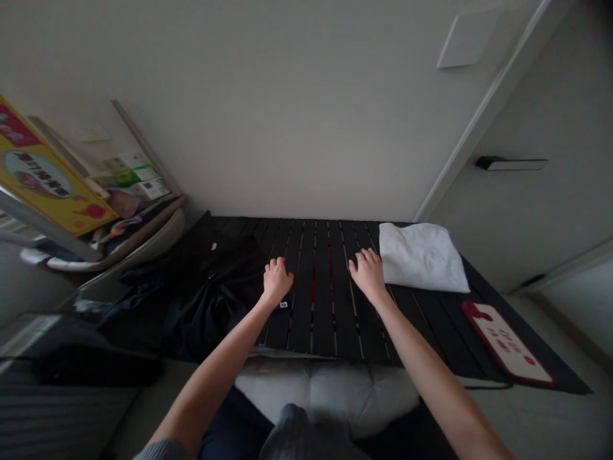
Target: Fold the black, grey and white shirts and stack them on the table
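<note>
No text is legible: the dark characters on the yellow placard point(38, 169) at far left, the red characters on the red-edged white mat point(505, 342) at near right, and the small tag point(283, 305) on the black garment point(205, 287) are too blurred to read.

- My worktop point(325, 319) is long black slats running away from me, with thin gaps between them.
- A dark garment point(205, 300) lies crumpled across its left side, hanging past the edge.
- A folded white cloth point(421, 259) lies at the far right, near the wall.
- A white board point(505, 344) with red border and red lettering lies flat near the right front corner.
</note>
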The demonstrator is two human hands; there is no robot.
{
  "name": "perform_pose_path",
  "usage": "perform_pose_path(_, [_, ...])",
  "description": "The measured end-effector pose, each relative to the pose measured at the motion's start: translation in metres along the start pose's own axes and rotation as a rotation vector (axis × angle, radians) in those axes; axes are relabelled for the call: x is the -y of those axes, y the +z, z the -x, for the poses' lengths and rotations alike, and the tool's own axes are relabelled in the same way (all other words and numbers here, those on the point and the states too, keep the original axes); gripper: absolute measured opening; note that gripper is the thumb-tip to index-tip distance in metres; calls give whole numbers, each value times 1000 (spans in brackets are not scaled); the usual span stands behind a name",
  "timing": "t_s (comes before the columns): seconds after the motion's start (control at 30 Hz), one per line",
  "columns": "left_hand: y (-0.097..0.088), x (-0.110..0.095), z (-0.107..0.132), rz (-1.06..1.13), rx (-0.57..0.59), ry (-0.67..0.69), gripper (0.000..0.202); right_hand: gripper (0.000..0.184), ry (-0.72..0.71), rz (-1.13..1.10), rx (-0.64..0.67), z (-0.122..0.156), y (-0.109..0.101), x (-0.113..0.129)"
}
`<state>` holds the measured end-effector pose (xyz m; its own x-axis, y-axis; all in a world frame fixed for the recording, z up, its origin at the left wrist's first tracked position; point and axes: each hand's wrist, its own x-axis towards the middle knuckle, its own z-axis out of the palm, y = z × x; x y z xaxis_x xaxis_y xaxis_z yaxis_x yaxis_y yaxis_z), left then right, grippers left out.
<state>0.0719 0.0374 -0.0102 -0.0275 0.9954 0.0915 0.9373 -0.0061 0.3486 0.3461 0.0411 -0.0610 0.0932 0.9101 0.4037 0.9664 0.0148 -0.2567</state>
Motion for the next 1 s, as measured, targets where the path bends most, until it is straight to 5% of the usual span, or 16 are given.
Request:
perform_pose_path(0.3, [-20, 40, 55, -236, 294, 6, 56, 28, -109, -107, 52, 21, 4, 60])
perform_pose_path(0.6, [-18, 52, 49, -205, 379, 98, 18, 25, -203, -216, 59, 40, 11, 104])
perform_pose_path(0.8, [-12, 35, 40, 67, 314, 165, 10, 22, -166, -465, 120, 48, 8, 121])
perform_pose_path(1.0, [-10, 11, 23, 433, 153, 162, 11, 41, 96, -1081, 416, 60, 6, 130])
